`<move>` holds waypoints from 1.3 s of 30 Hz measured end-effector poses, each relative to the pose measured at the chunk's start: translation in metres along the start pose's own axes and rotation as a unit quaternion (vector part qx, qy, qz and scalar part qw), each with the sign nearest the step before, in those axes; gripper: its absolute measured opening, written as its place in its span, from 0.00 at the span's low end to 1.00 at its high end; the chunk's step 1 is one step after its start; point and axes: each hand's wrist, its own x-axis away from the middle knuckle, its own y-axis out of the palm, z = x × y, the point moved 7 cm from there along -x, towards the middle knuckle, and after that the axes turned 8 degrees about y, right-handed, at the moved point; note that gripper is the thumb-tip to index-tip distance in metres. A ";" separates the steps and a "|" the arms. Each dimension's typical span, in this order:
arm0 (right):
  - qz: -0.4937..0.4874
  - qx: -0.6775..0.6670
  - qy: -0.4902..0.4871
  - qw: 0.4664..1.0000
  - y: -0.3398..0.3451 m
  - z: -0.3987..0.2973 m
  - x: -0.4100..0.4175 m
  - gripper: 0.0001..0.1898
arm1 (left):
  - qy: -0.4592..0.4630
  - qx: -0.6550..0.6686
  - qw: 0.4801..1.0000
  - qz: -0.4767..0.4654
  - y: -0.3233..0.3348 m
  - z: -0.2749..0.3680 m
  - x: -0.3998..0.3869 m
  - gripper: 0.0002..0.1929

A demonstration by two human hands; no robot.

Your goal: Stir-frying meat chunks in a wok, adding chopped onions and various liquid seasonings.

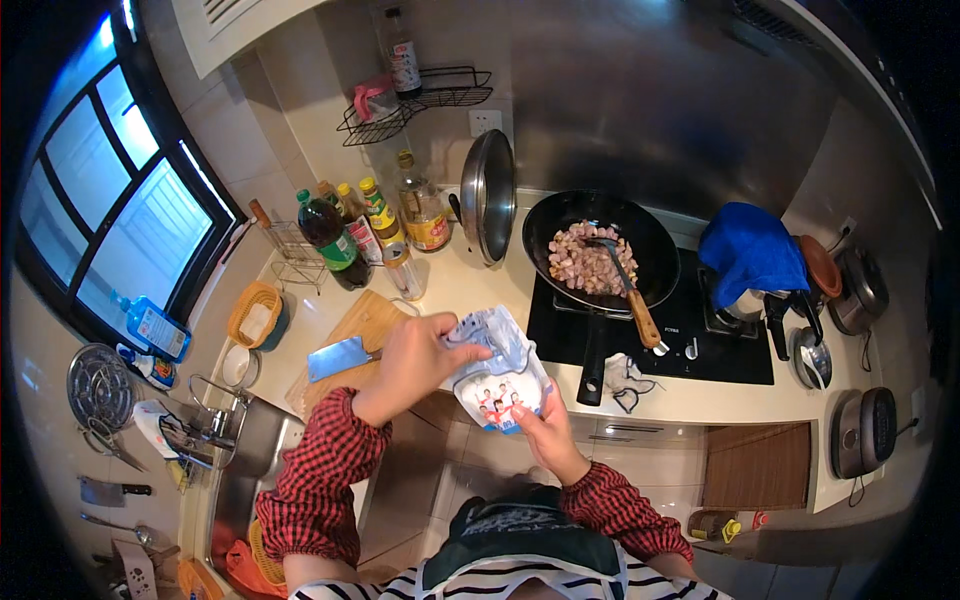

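Between my hands, in front of the counter edge, is a white and blue plastic pouch (499, 382) with printed figures on it. My left hand (424, 360) pinches its upper edge, while my right hand (553, 431) grips the lower right side with the thumb across the front. What the pouch contains cannot be seen. Beyond it a black wok (652, 255) sits on the left burner of the gas hob (720, 352), with diced pinkish meat (581, 262) in it. A spatula with a wooden handle (643, 319) leans in the wok over its near rim.
A cleaver (337, 358) lies on the wooden cutting board (367, 319). Several bottles (337, 247) and an upright wok lid (487, 199) line the back. Right of the wok, a blue cloth (750, 247) covers a pot. The wok's handle (592, 367) juts past the counter edge beside a rag (628, 381).
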 end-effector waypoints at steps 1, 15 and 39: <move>-0.006 -0.016 0.018 1.000 -0.001 -0.001 -0.005 0.28 | 0.000 0.000 1.000 0.001 0.001 -0.002 -0.007 0.15; 0.065 -0.112 -0.058 0.990 -0.010 -0.024 -0.062 0.24 | 0.169 0.052 0.983 0.053 0.010 -0.008 -0.105 0.17; 0.344 -0.098 -0.156 0.921 -0.052 0.003 0.028 0.25 | -0.157 0.547 0.781 0.256 -0.145 -0.285 -0.344 0.10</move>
